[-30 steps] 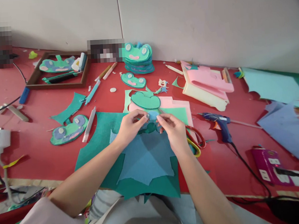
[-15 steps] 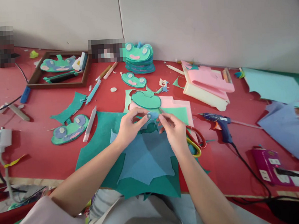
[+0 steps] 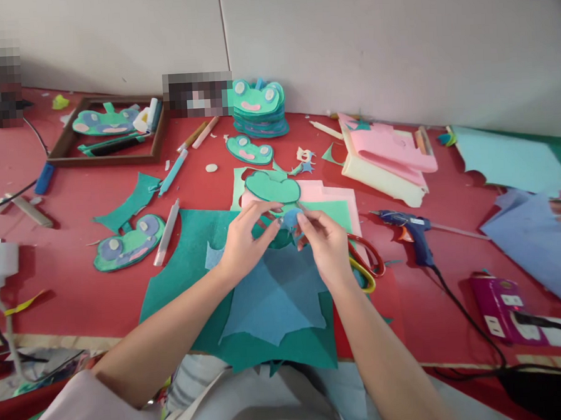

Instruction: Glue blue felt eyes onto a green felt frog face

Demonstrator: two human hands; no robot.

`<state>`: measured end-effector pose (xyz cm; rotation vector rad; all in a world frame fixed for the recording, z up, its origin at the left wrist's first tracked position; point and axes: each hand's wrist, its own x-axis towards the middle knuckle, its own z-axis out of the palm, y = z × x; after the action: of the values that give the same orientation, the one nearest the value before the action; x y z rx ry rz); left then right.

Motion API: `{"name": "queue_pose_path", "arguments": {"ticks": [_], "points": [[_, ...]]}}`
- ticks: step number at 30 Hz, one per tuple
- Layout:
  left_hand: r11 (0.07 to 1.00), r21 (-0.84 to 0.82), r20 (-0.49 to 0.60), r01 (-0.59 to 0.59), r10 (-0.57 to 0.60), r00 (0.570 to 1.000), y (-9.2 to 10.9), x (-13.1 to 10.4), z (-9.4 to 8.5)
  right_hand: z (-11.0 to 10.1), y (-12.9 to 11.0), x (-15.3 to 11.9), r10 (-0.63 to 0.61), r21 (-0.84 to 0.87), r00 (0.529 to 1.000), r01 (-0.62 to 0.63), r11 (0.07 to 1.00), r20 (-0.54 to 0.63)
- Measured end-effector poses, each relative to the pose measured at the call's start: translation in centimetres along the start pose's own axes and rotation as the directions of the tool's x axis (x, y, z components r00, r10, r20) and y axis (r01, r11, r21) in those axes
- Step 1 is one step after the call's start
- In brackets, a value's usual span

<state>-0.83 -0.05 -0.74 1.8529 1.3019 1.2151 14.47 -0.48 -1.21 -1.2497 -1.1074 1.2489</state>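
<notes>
Together, two hands, one blue felt piece

two pixelated patches by the wall, scissors half under the right hand, tiny blue scrap mostly covered by fingers, power strip blurry

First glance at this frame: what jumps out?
Dead centre, the left hand and right hand pinch a small blue felt piece above a blue felt sheet. A stack of frog faces sits by the back wall, and a blue glue gun lies to the right.
</notes>
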Motion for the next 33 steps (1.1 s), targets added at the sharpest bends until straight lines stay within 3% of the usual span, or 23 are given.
{"name": "queue_pose_path", "arguments": {"ticks": [5,10,25,33], "points": [[0.978,-0.086,0.066,0.188,-0.183,0.981,-0.20,0.30,0.00,0.00,0.02,-0.10,-0.027,-0.071,0.999,0.028,0.997,0.021],[0.948,-0.159,0.082,0.276,-0.266,0.961,-0.24,0.35,0.09,-0.02,-0.05,-0.10,-0.003,-0.006,1.000,0.003,1.000,0.011],[0.941,-0.174,0.139,0.290,-0.268,0.953,-0.15,0.39,0.20,-0.16,0.13,0.05,-0.044,-0.123,0.999,0.046,0.991,0.013],[0.946,-0.159,0.103,0.283,-0.269,0.957,-0.17,0.42,0.16,0.08,0.04,-0.06,-0.085,-0.177,0.996,0.086,0.980,0.013]]}}
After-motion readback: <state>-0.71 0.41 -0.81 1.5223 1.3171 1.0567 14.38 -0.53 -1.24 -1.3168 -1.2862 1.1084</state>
